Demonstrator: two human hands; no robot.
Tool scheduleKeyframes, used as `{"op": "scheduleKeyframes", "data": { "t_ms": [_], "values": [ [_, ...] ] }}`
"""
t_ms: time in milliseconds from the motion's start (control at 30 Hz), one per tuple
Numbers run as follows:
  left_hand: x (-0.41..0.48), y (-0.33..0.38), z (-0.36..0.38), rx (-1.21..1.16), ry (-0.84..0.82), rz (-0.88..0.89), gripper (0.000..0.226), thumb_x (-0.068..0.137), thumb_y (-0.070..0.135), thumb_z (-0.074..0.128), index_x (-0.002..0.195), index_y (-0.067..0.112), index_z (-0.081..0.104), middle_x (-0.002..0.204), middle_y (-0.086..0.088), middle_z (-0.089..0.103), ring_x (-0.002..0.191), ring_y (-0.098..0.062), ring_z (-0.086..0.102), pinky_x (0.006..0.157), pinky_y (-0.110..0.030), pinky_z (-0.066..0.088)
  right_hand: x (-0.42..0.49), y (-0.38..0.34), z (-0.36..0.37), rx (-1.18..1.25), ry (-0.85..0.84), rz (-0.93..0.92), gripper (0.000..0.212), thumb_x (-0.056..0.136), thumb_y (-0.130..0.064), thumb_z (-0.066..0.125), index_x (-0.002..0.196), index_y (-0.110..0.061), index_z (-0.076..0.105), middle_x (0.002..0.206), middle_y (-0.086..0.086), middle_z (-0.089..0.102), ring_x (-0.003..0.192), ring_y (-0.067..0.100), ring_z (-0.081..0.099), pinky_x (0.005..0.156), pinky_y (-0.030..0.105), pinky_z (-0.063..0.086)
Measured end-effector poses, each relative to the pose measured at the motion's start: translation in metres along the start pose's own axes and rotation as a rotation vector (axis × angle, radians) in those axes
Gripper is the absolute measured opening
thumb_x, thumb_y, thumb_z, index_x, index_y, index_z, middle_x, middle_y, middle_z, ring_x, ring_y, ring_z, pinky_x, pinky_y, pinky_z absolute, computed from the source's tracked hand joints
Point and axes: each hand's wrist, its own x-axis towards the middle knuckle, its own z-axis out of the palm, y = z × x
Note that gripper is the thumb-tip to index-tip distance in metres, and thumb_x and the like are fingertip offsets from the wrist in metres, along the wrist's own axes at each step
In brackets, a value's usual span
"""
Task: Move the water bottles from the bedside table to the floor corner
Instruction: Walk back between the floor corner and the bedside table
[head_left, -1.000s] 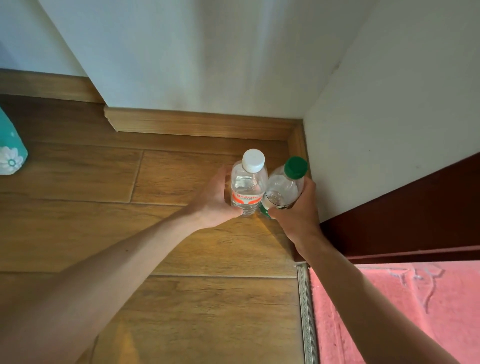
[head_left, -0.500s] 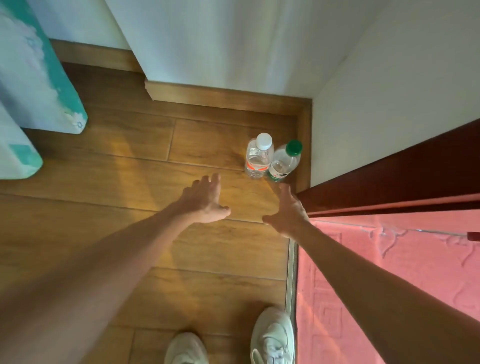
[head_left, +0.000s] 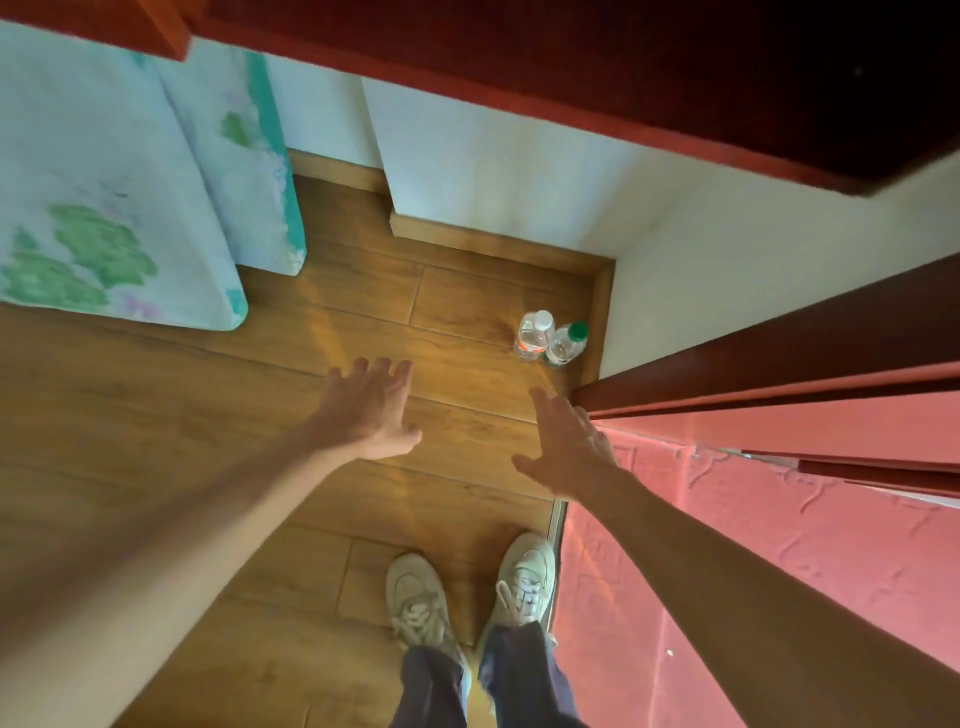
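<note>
Two bottles — white-capped bottle (head_left: 534, 335) touching green-capped bottle (head_left: 565, 345) — upright in the floor (head_left: 311, 364) corner; left hand (head_left: 366, 410), right hand (head_left: 563, 447) spread, empty, fingertips well short.

Pretty warm, soft light, a bit dim overall. A pale streak runs up the floor (head_left: 337, 322). The dark red wood (head_left: 623, 62) up top sinks into shadow. Wide lens bends the edges; the bedding (head_left: 104, 182) and left forearm (head_left: 130, 571) look smeary, while the bottles (head_left: 531, 338) look fairly sharp.
</note>
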Motion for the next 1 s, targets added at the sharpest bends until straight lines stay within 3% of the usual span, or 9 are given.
{"op": "scheduleKeyframes", "data": {
  "t_ms": [333,567,700,1000],
  "values": [
    [-0.136,-0.048,-0.128,0.048,0.197,-0.033,0.072,0.080,0.057,0.057,0.134,0.014,0.037,0.133,-0.009,0.048,0.119,-0.032,0.048,0.096,-0.049,0.043,-0.109,-0.091,-0.125,-0.126,0.084,-0.138,0.086,0.090,-0.055,0.055,0.153,-0.024,0.006,0.157,0.006,0.021,0.143,0.029,0.027,0.113,0.047,0.034],
    [-0.230,-0.077,-0.199,-0.010,0.365,-0.130,0.074,0.078,0.062,0.053,0.135,0.017,0.038,0.125,-0.009,0.053,0.110,-0.031,0.052,0.092,-0.047,0.042,-0.194,-0.155,-0.202,-0.199,0.247,-0.278,0.080,0.092,-0.055,0.051,0.153,-0.023,0.011,0.148,0.004,0.035,0.136,0.025,0.036,0.108,0.044,0.036],
    [-0.286,-0.095,-0.227,-0.053,0.437,-0.211,0.075,0.079,0.061,0.054,0.135,0.013,0.042,0.128,-0.012,0.053,0.112,-0.032,0.053,0.092,-0.047,0.042,-0.235,-0.196,-0.236,-0.196,0.280,-0.361,0.077,0.092,-0.054,0.054,0.150,-0.023,0.015,0.144,0.001,0.038,0.133,0.025,0.039,0.105,0.044,0.039],
    [-0.379,-0.132,-0.241,-0.153,0.485,-0.409,0.082,0.082,0.066,0.045,0.143,0.013,0.033,0.135,-0.014,0.050,0.119,-0.033,0.052,0.096,-0.048,0.045,-0.286,-0.279,-0.277,-0.248,0.371,-0.542,0.075,0.091,-0.057,0.050,0.150,-0.023,0.019,0.150,0.000,0.035,0.138,0.023,0.034,0.110,0.043,0.038]
  ]
}}
